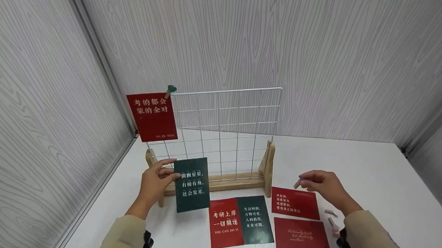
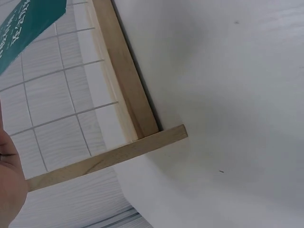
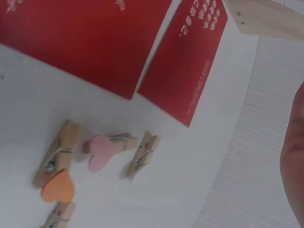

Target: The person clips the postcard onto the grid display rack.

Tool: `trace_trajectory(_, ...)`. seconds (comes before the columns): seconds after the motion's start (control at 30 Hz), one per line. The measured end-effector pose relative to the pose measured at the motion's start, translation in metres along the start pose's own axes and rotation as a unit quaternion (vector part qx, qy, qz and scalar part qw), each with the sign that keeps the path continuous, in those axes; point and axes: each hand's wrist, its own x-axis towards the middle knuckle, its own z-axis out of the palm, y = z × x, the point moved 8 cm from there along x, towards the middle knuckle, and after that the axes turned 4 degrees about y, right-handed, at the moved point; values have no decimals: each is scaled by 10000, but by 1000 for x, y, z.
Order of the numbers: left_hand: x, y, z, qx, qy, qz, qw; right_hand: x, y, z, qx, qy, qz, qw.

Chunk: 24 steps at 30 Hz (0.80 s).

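Observation:
My left hand pinches a dark green card with white writing by its left edge. The card is upright in front of the lower left of a white wire grid on a wooden stand. My right hand pinches a small wooden clothespin with a purplish top, above a red card. At the grid's upper left corner hangs another red card, fixed by a clothespin with a green heart.
Below the grid lie a red card, a green card and another red card on the white table. Right of them lie several clothespins, among them one with a pink heart and one with an orange heart.

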Motion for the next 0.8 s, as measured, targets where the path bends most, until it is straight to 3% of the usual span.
trace_trajectory(0.2,8,18,-5,-97,160,175,9997,16,-26,18,-56,-281,-297,9991)
trace_trajectory(0.47,16,45,-11,-321,359,717,9963,36,-58,35,-68,-373,-481,9981)
trace_trajectory(0.8,25,71,-16,-437,548,1067,9918,51,-91,52,56,-511,-700,9962)
